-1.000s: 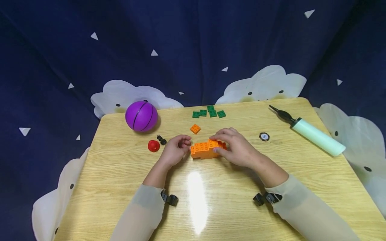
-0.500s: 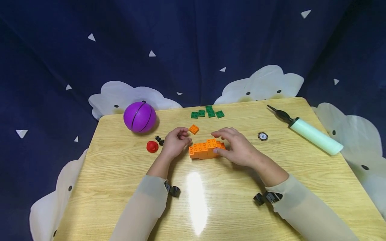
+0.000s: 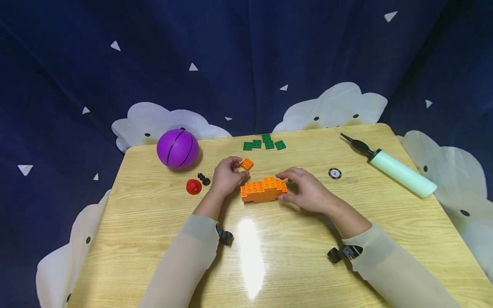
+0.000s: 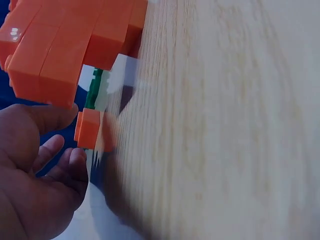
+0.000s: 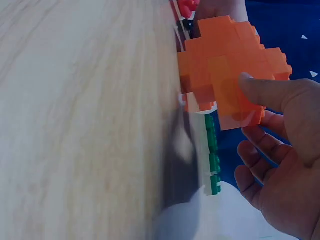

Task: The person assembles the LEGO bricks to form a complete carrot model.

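Observation:
An orange construction made of toy building bricks (image 3: 263, 191) stands on the table in the middle of the head view. My right hand (image 3: 310, 192) is at its right end. In the right wrist view the thumb (image 5: 265, 91) overlaps the construction's face, while the other fingers bend loosely behind it. My left hand (image 3: 227, 176) reaches past the construction's left end. Its thumb and fingertips are spread around a small orange brick (image 3: 247, 164) with studs on top. In the left wrist view that brick (image 4: 89, 129) lies between thumb and fingers, and firm contact cannot be made out.
Several green bricks (image 3: 268, 144) lie near the far edge. At left are a purple ball (image 3: 177, 148), a red hat-shaped piece (image 3: 194, 186) and a black beaded piece (image 3: 204, 179). A poker chip (image 3: 334, 173) and a hand pump (image 3: 402, 173) lie to the right.
My left hand has moved from beside the construction's left end forward and right to the small orange brick. The right hand has loosened and drawn slightly right, showing more of the construction's right end.

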`<state>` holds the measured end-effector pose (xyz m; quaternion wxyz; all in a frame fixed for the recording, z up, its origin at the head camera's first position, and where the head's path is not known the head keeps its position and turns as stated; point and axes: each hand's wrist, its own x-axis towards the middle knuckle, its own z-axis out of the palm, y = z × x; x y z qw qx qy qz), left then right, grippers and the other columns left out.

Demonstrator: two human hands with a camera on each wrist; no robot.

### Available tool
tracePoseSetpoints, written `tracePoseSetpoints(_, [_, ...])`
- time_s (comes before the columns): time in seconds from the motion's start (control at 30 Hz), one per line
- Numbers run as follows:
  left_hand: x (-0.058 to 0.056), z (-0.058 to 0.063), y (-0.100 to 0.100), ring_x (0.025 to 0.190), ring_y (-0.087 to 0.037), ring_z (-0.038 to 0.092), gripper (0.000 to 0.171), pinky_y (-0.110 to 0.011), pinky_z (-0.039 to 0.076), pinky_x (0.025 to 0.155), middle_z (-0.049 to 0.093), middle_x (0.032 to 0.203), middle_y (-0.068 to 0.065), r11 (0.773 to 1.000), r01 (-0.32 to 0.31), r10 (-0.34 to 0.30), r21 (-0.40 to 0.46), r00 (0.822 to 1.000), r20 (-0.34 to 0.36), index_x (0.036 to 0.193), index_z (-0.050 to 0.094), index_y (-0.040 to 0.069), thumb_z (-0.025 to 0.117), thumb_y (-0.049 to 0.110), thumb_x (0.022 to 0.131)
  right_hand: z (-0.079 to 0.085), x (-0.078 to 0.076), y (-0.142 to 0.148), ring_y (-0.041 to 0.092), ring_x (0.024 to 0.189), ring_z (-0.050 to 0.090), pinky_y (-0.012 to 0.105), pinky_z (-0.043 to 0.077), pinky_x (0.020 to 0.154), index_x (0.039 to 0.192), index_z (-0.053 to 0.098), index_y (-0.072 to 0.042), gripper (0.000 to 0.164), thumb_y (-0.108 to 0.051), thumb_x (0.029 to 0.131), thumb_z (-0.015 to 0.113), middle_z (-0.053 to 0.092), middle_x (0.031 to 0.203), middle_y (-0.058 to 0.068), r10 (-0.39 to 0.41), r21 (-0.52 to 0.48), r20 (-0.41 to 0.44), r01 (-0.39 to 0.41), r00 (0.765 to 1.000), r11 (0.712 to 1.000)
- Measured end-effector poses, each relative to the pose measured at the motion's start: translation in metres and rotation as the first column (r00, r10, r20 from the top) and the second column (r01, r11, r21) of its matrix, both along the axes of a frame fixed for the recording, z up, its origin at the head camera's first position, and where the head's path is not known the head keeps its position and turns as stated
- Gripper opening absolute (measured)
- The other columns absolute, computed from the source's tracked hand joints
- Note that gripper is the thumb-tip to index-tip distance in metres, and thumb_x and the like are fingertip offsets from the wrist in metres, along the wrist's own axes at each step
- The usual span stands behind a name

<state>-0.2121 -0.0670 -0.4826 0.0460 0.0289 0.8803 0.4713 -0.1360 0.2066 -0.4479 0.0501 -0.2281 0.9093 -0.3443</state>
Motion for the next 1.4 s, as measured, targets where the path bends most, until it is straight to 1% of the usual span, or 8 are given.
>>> tracePoseSetpoints(0.13, [-0.002, 0.0, 0.005, 0.085, -0.022, 0.056, 0.05, -0.035, 0.048, 0.078, 0.063, 0.113, -0.01, 0.999, -0.014, 0.013, -0.046, 1.0, -0.009, 0.129, 0.067, 0.007, 0.087, 0.017, 0.085, -0.007, 0.0, 0.001, 0.032, 0.131, 0.055, 0.052, 0.041, 0.112, 0.139, 0.063, -0.01, 0.058, -0.025, 0.088, 0.085, 0.063, 0.137, 0.009, -0.005, 0.027, 0.012, 0.004, 1.0, 1.0])
tracePoseSetpoints(0.27, [-0.004, 0.001, 0.01, 0.088, -0.023, 0.056, 0.051, -0.036, 0.049, 0.08, 0.062, 0.114, -0.01, 0.997, -0.026, 0.026, -0.077, 1.0, -0.004, 0.129, 0.066, 0.006, 0.087, 0.019, 0.085, -0.012, -0.001, 0.002, 0.035, 0.133, 0.053, 0.054, 0.039, 0.113, 0.138, 0.063, -0.007, 0.056, -0.023, 0.089, 0.084, 0.062, 0.139, 0.013, -0.021, 0.043, 0.031, 0.019, 0.999, 0.999])
tracePoseSetpoints(0.47, [-0.006, -0.003, 0.013, 0.092, -0.024, 0.057, 0.052, -0.037, 0.05, 0.084, 0.064, 0.114, -0.009, 0.993, -0.045, 0.047, -0.106, 0.999, 0.018, 0.129, 0.066, 0.007, 0.087, 0.022, 0.084, -0.015, -0.001, 0.002, 0.037, 0.136, 0.052, 0.055, 0.037, 0.115, 0.14, 0.062, -0.007, 0.055, -0.023, 0.091, 0.082, 0.061, 0.142, 0.014, -0.035, 0.044, 0.057, 0.032, 0.998, 0.999])
tracePoseSetpoints(0.67, [-0.008, -0.004, 0.015, 0.096, -0.025, 0.061, 0.045, -0.039, 0.051, 0.09, 0.068, 0.109, -0.008, 0.986, -0.078, 0.076, -0.149, 0.997, -0.017, 0.122, 0.07, 0.006, 0.088, 0.023, 0.084, -0.015, 0.0, 0.002, 0.036, 0.134, 0.053, 0.054, 0.038, 0.114, 0.138, 0.063, -0.006, 0.054, -0.023, 0.091, 0.082, 0.063, 0.139, 0.013, -0.037, 0.042, 0.046, 0.035, 0.998, 0.998])
tracePoseSetpoints(0.8, [-0.009, -0.003, 0.015, 0.096, -0.025, 0.062, 0.039, -0.04, 0.052, 0.09, 0.069, 0.105, -0.007, 0.981, -0.09, 0.086, -0.169, 0.996, -0.028, 0.118, 0.072, 0.007, 0.086, 0.021, 0.085, -0.015, 0.0, 0.002, 0.035, 0.134, 0.053, 0.054, 0.038, 0.114, 0.138, 0.063, -0.006, 0.053, -0.022, 0.091, 0.082, 0.063, 0.138, 0.013, -0.035, 0.041, 0.036, 0.034, 0.999, 0.999])
tracePoseSetpoints(1.07, [-0.01, -0.004, 0.011, 0.096, -0.025, 0.062, 0.038, -0.039, 0.053, 0.091, 0.069, 0.105, -0.007, 0.981, -0.105, 0.102, -0.162, 0.994, -0.029, 0.12, 0.071, 0.006, 0.081, 0.02, 0.086, -0.015, 0.001, 0.003, 0.036, 0.135, 0.053, 0.054, 0.038, 0.114, 0.139, 0.063, -0.006, 0.054, -0.023, 0.091, 0.081, 0.062, 0.14, 0.014, -0.038, 0.047, 0.039, 0.036, 0.999, 0.998])
tracePoseSetpoints(1.27, [-0.008, -0.007, 0.003, 0.098, -0.024, 0.062, 0.045, -0.038, 0.053, 0.091, 0.069, 0.107, -0.006, 0.989, -0.108, 0.106, -0.102, 0.994, -0.032, 0.126, 0.07, 0.005, 0.079, 0.02, 0.084, -0.016, 0.0, 0.003, 0.035, 0.134, 0.053, 0.054, 0.039, 0.113, 0.138, 0.063, -0.006, 0.054, -0.023, 0.091, 0.082, 0.062, 0.14, 0.014, -0.042, 0.053, 0.039, 0.04, 0.998, 0.998])
tracePoseSetpoints(1.4, [-0.004, -0.006, -0.002, 0.097, -0.023, 0.064, 0.042, -0.038, 0.054, 0.089, 0.07, 0.107, -0.006, 0.991, -0.106, 0.103, -0.085, 0.994, -0.036, 0.123, 0.073, 0.007, 0.078, 0.02, 0.084, -0.015, 0.0, 0.002, 0.036, 0.135, 0.052, 0.054, 0.038, 0.114, 0.139, 0.062, -0.006, 0.054, -0.023, 0.091, 0.081, 0.062, 0.14, 0.014, -0.039, 0.056, 0.042, 0.037, 0.998, 0.998])
